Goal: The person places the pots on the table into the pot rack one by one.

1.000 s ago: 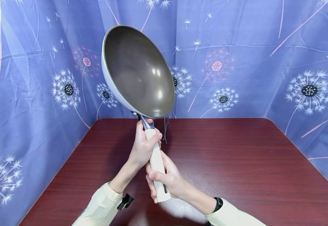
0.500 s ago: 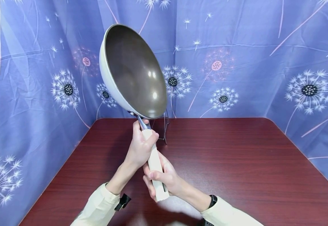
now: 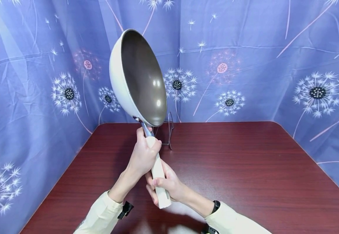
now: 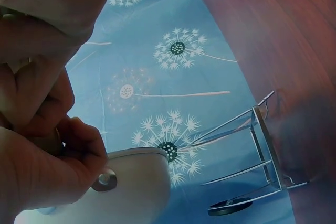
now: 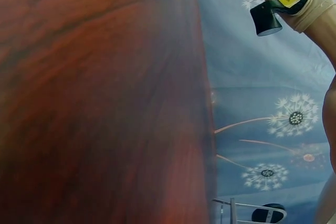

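A deep frying pan (image 3: pixel 146 81), white outside and grey-brown inside, is held up in the head view with its bowl upward and its inside facing right. Its cream handle (image 3: pixel 158 172) slants down toward me. My left hand (image 3: pixel 143 154) grips the handle's upper end, near the metal neck. Lower down, my right hand (image 3: pixel 170 183) grips the handle close to its end, thumb across the front. In the left wrist view, the pan's white wall (image 4: pixel 136 182) and a rivet show beside my curled fingers (image 4: pixel 81 148). The right wrist view mostly misses the grip.
Behind the pan, a metal wire rack (image 3: pixel 170 133) stands on the dark red wooden table (image 3: pixel 239 169); the left wrist view shows a black disc (image 4: pixel 229 206) on it. Blue dandelion-print curtains (image 3: pixel 245 48) enclose the table's back and sides.
The pan has turned about its handle, so its opening looks narrower and more of the white outside shows. Both hands, still on the handle, have shifted slightly left.
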A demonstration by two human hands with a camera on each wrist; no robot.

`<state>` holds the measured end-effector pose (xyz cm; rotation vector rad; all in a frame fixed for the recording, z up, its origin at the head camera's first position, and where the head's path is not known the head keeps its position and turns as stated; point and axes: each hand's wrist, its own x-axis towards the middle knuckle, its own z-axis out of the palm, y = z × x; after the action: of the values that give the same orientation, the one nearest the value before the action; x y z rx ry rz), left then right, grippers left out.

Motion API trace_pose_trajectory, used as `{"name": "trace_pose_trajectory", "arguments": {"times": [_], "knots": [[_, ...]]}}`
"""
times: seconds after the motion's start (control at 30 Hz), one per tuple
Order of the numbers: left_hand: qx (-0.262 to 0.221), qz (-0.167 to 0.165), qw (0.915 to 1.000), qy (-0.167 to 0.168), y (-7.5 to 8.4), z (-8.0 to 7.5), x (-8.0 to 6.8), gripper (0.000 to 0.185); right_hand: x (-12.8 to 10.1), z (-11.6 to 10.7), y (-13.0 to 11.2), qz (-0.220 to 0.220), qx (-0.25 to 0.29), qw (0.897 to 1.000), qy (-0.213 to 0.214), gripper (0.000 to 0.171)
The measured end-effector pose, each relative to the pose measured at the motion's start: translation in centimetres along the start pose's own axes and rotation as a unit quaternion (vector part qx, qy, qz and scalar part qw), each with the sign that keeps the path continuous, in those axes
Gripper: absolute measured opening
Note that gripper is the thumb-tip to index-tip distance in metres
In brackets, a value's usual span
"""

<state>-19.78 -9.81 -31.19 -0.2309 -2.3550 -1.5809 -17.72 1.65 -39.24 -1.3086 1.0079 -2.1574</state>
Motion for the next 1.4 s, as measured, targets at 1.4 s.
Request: {"name": "trace_pose_trajectory", "arguments": {"times": [1.4], "knots": [[0.107, -0.013, 0.9933, -0.043, -0.9, 2.0, 0.3, 0.047, -1.8, 0.3, 0.1, 0.057, 0.093, 0.993, 0.053, 0.021]]}}
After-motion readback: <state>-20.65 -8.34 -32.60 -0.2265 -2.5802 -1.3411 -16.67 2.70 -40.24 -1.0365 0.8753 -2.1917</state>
